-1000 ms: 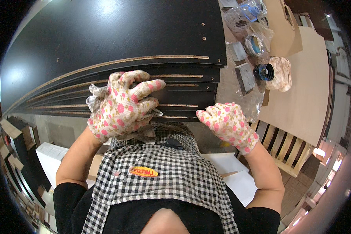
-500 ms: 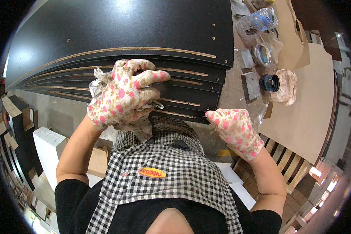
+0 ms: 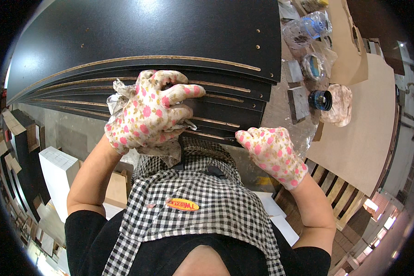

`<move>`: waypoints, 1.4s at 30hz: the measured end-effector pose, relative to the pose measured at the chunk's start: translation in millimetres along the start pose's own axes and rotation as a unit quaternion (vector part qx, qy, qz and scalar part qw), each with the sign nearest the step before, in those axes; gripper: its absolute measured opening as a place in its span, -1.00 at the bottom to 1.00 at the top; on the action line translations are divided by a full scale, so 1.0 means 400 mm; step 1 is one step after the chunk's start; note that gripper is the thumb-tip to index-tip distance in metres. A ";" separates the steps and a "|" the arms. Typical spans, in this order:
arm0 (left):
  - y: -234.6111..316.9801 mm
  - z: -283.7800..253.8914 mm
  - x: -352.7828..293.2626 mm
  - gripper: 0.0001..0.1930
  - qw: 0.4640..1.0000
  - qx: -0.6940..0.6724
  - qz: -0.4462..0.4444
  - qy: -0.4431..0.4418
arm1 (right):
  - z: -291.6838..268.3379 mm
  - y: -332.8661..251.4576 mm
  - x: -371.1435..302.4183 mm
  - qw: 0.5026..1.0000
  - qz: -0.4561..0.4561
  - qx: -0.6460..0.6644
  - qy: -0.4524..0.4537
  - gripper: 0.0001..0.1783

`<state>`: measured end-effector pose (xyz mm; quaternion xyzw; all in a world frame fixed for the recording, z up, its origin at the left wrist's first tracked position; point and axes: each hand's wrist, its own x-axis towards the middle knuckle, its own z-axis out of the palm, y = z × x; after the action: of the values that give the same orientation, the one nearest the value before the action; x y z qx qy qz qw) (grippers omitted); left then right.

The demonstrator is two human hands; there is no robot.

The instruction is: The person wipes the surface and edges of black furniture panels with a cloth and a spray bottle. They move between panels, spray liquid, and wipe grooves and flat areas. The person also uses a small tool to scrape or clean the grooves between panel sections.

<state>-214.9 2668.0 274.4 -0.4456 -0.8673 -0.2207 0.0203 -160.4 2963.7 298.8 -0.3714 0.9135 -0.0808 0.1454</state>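
My left hand [image 3: 152, 110], in a white glove with pink flowers, is closed around a crumpled, stained rag [image 3: 163, 152] that sticks out on both sides. It rests over the near edges of stacked black panels [image 3: 170, 34], fanned in steps, each showing a long groove with raw brown wood. My right hand [image 3: 273, 154], in a matching glove, is closed in a pinch at the right end of the nearest groove [image 3: 204, 134]. A thin dark tip shows beside its fingers; the fist hides the rest, so I cannot tell what it is.
Right of the panels lie a clear plastic bottle [image 3: 303, 30], a tape roll [image 3: 313, 66], grey blocks [image 3: 298, 103] and a dark round container [image 3: 320, 100] beside a stained pad [image 3: 339, 106]. A light board [image 3: 359, 142] stretches further right. A white stack [image 3: 59, 179] stands at left.
My right hand has moved a little left along the nearest groove. My left hand keeps its hold on the rag, and the view has shifted slightly.
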 end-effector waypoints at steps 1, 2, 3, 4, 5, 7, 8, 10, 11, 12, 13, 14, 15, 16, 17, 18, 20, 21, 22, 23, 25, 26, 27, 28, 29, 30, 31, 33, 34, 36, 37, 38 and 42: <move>0.000 0.001 0.000 -0.67 1.000 0.002 0.001 0.001 | -0.001 0.000 -0.001 1.000 0.001 -0.001 -0.002 -0.84; 0.000 0.002 -0.001 -0.67 1.000 0.000 0.001 0.003 | -0.002 0.000 -0.003 1.000 0.001 -0.002 -0.007 -0.84; 0.000 0.002 -0.001 -0.67 1.000 0.001 0.001 0.005 | -0.003 0.000 -0.005 1.000 0.006 -0.002 -0.008 -0.84; 0.000 0.004 -0.001 -0.68 1.000 0.001 0.001 0.010 | -0.004 -0.001 -0.007 1.000 0.009 -0.001 -0.014 -0.84; -0.001 0.006 -0.001 -0.68 1.000 0.000 0.003 0.008 | -0.004 0.000 -0.011 1.000 0.013 -0.001 -0.019 -0.84; -0.003 0.009 -0.003 -0.69 1.000 -0.004 0.006 0.014 | -0.006 0.004 -0.019 0.999 0.023 0.012 -0.025 -0.84; -0.005 0.011 -0.003 -0.69 1.000 -0.006 0.008 0.011 | -0.007 0.007 -0.022 0.999 0.029 0.016 -0.016 -0.84; -0.006 0.010 -0.004 -0.70 1.000 -0.010 0.009 0.010 | -0.009 0.014 -0.029 0.999 0.036 0.022 -0.034 -0.84; -0.006 0.008 -0.004 -0.70 1.000 -0.008 0.008 0.010 | -0.010 0.017 -0.031 0.995 0.052 0.025 -0.079 -0.84; -0.006 0.006 -0.003 -0.71 1.000 -0.007 0.008 0.010 | -0.010 0.021 -0.032 0.998 0.040 0.033 -0.032 -0.83; -0.005 0.004 -0.001 -0.71 1.000 -0.004 0.006 0.005 | -0.010 0.022 -0.031 0.998 0.039 0.042 -0.028 -0.82; -0.004 0.001 0.000 -0.71 1.000 -0.007 0.005 0.008 | -0.009 0.022 -0.032 0.998 0.038 0.051 -0.023 -0.81; -0.002 0.001 0.003 -0.71 1.000 -0.008 0.000 0.006 | -0.008 0.020 -0.031 0.998 0.039 0.047 -0.026 -0.80; -0.001 0.002 0.004 -0.71 1.000 -0.012 -0.003 0.012 | -0.006 0.014 -0.034 0.998 0.041 0.043 -0.029 -0.80; -0.002 0.004 0.003 -0.70 1.000 -0.006 0.001 0.003 | -0.005 0.008 -0.036 0.997 0.057 0.034 -0.027 -0.79; -0.003 0.009 0.001 -0.70 1.000 -0.002 0.005 0.003 | -0.001 -0.001 -0.040 0.999 0.040 0.029 -0.020 -0.78; -0.011 0.017 -0.014 -0.70 1.000 0.000 0.011 0.007 | 0.006 -0.019 -0.052 1.000 0.018 0.012 -0.001 -0.75; -0.016 0.022 -0.025 -0.69 1.000 -0.005 0.013 0.008 | 0.011 -0.028 -0.059 0.995 0.021 0.080 0.058 -0.67; -0.021 0.024 -0.037 -0.69 1.000 0.000 -0.002 -0.029 | 0.017 -0.034 -0.067 0.989 0.067 0.093 0.098 -0.67; -0.022 0.029 -0.046 -0.71 0.999 0.003 -0.008 -0.038 | 0.024 -0.042 -0.075 0.979 0.096 0.113 0.139 -0.67; -0.006 0.042 -0.046 -0.64 0.999 0.026 0.031 -0.030 | 0.039 -0.052 -0.092 0.937 0.175 0.200 0.225 -0.73; 0.013 0.051 -0.035 -0.61 0.999 0.022 0.039 -0.032 | 0.046 -0.057 -0.101 0.926 0.193 0.219 0.239 -0.74; 0.033 0.062 -0.015 -0.66 0.997 0.021 0.047 -0.052 | 0.056 -0.064 -0.111 0.909 0.227 0.246 0.249 -0.75; 0.064 0.082 0.018 -0.70 0.996 0.017 0.069 -0.045 | 0.064 -0.071 -0.122 0.890 0.259 0.273 0.257 -0.76; 0.105 0.113 0.062 -0.74 0.995 0.013 0.090 -0.039 | 0.073 -0.079 -0.134 0.865 0.286 0.307 0.276 -0.82; 0.145 0.142 0.107 -0.78 0.993 0.010 0.113 -0.033 | 0.081 -0.090 -0.146 0.838 0.321 0.330 0.291 -0.82; 0.177 0.158 0.143 -0.82 0.990 0.004 0.138 -0.027 | 0.089 -0.099 -0.158 0.808 0.348 0.360 0.309 -0.81; 0.192 0.148 0.160 -0.83 0.978 0.061 0.183 -0.075 | 0.103 -0.123 -0.180 0.770 0.386 0.392 0.323 -0.81; 0.188 0.138 0.154 -0.81 0.959 0.127 0.205 -0.150 | 0.111 -0.135 -0.187 0.758 0.386 0.406 0.334 -0.81; 0.124 0.062 0.074 -0.78 0.940 0.115 0.204 -0.248 | 0.125 -0.162 -0.194 0.731 0.392 0.438 0.346 -0.80; 0.080 0.024 0.029 -0.75 0.935 0.115 0.203 -0.267 | 0.133 -0.179 -0.191 0.653 0.467 0.487 0.344 -0.79; 0.047 -0.006 -0.015 -0.72 0.950 0.095 0.154 -0.255 | 0.141 -0.190 -0.185 0.642 0.440 0.500 0.378 -0.77; 0.008 -0.006 -0.066 -0.56 0.991 0.043 0.118 -0.044 | 0.192 -0.223 -0.130 0.563 0.459 0.533 0.434 -0.60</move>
<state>-197.0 2648.4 271.7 -0.5524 -0.8176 -0.1598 0.0273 -41.6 2933.9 259.5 0.3232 0.7046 -0.6267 -0.0796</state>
